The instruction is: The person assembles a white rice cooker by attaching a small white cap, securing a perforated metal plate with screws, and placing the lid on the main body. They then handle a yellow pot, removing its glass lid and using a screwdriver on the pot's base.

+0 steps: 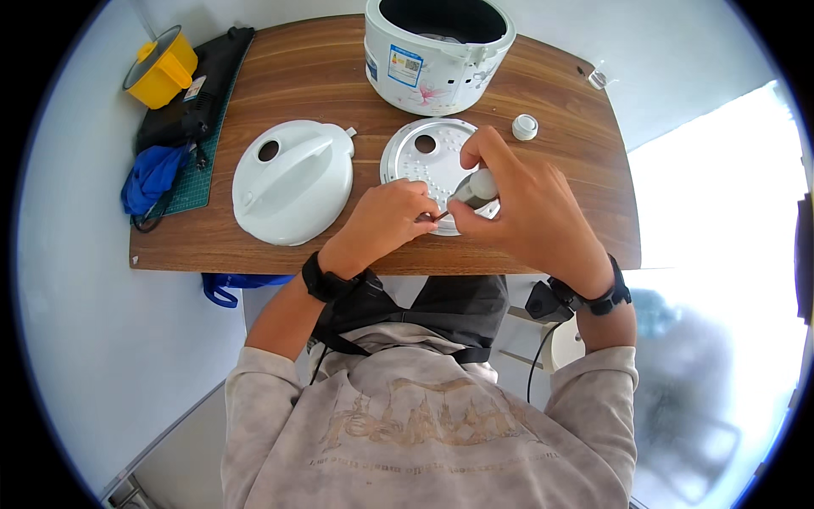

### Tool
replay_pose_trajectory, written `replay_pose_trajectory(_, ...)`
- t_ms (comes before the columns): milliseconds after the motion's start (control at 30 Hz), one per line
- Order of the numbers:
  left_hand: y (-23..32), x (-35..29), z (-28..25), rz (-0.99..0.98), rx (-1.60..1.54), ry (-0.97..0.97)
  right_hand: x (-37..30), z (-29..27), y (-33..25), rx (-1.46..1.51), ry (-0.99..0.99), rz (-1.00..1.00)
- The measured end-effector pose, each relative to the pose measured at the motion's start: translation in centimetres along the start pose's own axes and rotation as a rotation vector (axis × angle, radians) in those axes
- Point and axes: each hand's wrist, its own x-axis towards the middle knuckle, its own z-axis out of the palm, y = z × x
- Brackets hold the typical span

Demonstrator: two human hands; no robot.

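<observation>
In my right hand [530,199] is a screwdriver [480,186] with a thick whitish-grey handle, its thin shaft pointing down and left. My left hand [392,212] is closed in a pinch by the shaft's tip, at the near edge of a round silver inner lid plate [443,161]. What the left fingers pinch is too small to make out. The plate lies flat, with a round hole and raised dots. Left of it rests a white outer lid [292,191] with a ridge across it and a round hole.
A white rice cooker body [432,72] stands open behind the plate. A small round white cap [525,127] lies to its right. At the left are a green cutting mat [188,188], a black device [174,123], a yellow pot [165,72] and a blue cloth [154,178].
</observation>
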Motion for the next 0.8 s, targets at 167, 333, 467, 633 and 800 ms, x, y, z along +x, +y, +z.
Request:
replay_pose_trajectory(167, -0.1, -0.1, 0.2, 0.03, -0.004, -0.008, -0.2, -0.3, 0.2, 0.078, -0.024, -0.029)
replay_pose_trajectory(333, 0.1, -0.2, 0.2, 0.038, -0.006, -0.012, -0.6, -0.4, 0.3, 0.052, 0.029, -0.072)
replay_pose_trajectory(467, 0.2, -0.2, 0.1, 0.015, 0.025, -0.024, -1.0, -0.3, 0.3, -0.028, 0.039, -0.098)
replay_pose_trajectory(633, 0.7, -0.1, -0.5, -0.027, 0.029, -0.044, -1.2, 0.0, -0.1, -0.122, -0.008, 0.059)
replay_pose_trajectory(800, 0.3, -0.1, 0.1, 0.003, 0.027, -0.018, -1.3, 0.3, 0.1, -0.029, 0.081, 0.009)
